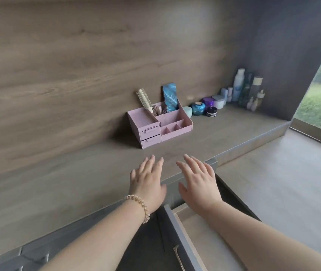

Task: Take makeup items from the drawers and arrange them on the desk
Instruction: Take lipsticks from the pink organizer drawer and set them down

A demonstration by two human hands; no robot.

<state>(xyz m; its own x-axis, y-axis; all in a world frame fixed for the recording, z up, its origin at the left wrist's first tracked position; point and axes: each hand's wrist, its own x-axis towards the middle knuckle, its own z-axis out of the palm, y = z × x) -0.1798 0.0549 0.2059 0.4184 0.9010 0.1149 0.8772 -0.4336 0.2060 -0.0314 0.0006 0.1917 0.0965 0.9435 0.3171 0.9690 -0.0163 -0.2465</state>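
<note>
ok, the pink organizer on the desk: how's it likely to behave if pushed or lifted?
Pink organizer looks thin-walled, so probably light; it should slide on the smooth desk rather than tip. The hairbrush and blue box lean out of it and may shift. Its two small drawers could slide open if tilted.

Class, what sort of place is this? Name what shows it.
Probably a vanity corner at home: a pink organiser holding a hairbrush, cosmetic jars and bottles beside it, an open drawer below.
</note>
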